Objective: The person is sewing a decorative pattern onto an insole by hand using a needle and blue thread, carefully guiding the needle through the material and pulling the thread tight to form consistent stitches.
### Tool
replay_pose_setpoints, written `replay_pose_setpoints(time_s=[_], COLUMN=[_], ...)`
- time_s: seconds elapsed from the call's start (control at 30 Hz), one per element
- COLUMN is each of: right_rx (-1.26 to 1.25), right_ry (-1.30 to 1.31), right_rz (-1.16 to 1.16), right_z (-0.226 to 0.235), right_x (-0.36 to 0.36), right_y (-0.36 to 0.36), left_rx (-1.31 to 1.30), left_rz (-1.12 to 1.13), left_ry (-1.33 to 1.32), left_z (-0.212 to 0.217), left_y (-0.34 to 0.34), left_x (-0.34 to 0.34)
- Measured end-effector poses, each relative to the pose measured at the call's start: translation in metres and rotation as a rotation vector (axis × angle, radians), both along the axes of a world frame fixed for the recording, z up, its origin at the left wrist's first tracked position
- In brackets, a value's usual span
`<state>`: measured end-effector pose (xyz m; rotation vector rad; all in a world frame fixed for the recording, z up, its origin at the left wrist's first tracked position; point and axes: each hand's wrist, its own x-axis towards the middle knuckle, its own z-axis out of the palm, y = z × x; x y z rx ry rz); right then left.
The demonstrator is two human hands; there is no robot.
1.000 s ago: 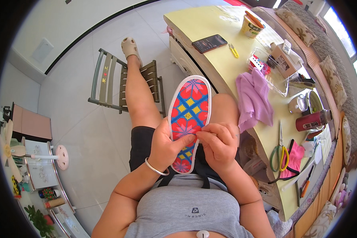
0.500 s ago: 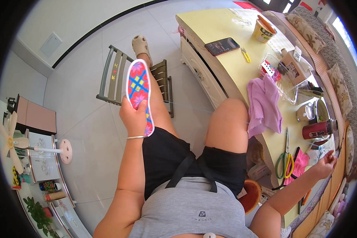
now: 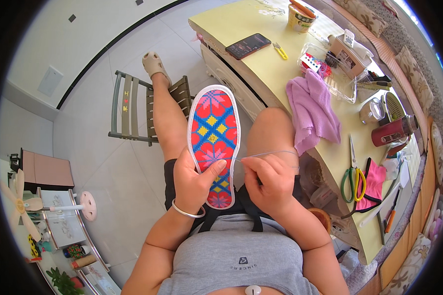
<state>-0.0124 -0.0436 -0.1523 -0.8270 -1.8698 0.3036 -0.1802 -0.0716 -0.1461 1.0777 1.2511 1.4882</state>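
A pale tiled floor runs under a seated person, with a yellow table at their right. Nearest, over the lap, the left hand has its fingers wrapped round the lower part of an embroidered insole, thumb across its face, seemingly to hold it steady and tilted toward the eyes. At 3 o'clock of it the right hand is pinched closed on a thin thread looping from the insole's edge; no needle can be made out. Farther, at 2 o'clock, lie green-handled scissors, a purple cloth and a phone, within reach.
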Motion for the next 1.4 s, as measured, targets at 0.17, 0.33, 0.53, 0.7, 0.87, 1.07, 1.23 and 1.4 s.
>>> replay_pose_setpoints(time_s=[0.17, 0.33, 0.53, 0.7, 0.87, 1.07, 1.23, 1.4], right_rx=[0.016, 0.021, 0.022, 0.028, 0.021, -0.038, -0.044, -0.078], right_ry=[-0.048, -0.077, -0.102, -0.144, -0.163, -0.193, -0.213, -0.137], right_rz=[-0.003, -0.009, -0.015, -0.025, -0.051, -0.048, -0.060, -0.096], right_z=[0.001, -0.004, -0.004, -0.002, -0.003, -0.007, -0.011, -0.010], right_x=[-0.001, -0.003, -0.004, -0.005, -0.011, -0.015, -0.018, -0.011], right_y=[0.001, 0.001, 0.001, 0.001, -0.002, -0.003, 0.000, -0.001], left_rx=[0.016, 0.024, 0.024, 0.048, 0.190, 0.253, 0.312, 0.310], left_rz=[-0.005, -0.010, -0.005, 0.054, 0.147, 0.155, 0.183, 0.196], left_ry=[0.002, 0.021, -0.007, 0.119, 0.412, 0.526, 0.574, 0.572], left_z=[-0.003, -0.004, -0.003, -0.004, -0.004, -0.013, -0.022, -0.029], left_y=[-0.003, -0.003, -0.002, -0.003, -0.009, -0.009, -0.008, -0.002], left_x=[0.003, 0.003, 0.004, 0.005, 0.014, 0.014, 0.015, 0.006])
